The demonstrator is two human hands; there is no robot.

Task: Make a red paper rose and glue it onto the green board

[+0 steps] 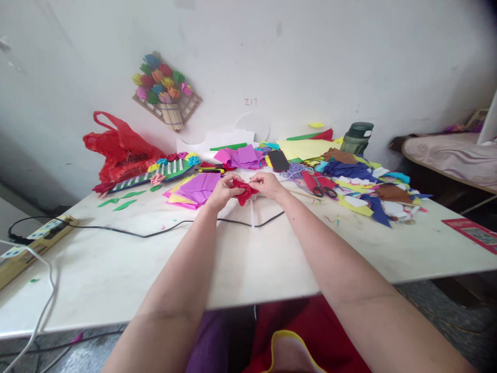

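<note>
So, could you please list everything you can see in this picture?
crumpled paper piece: one, red, between both hands.
white stick: one, below the paper.
paper sheets: several, purple and yellow, left of the hands.
scissors: one, red-handled, right.
phone: one, dark, behind.
plastic bag: one, red, far left.
bottle: one, dark green, by wall.
power strip: one, left edge.
table: one, white.
left hand: pinching paper.
right hand: pinching paper.
</note>
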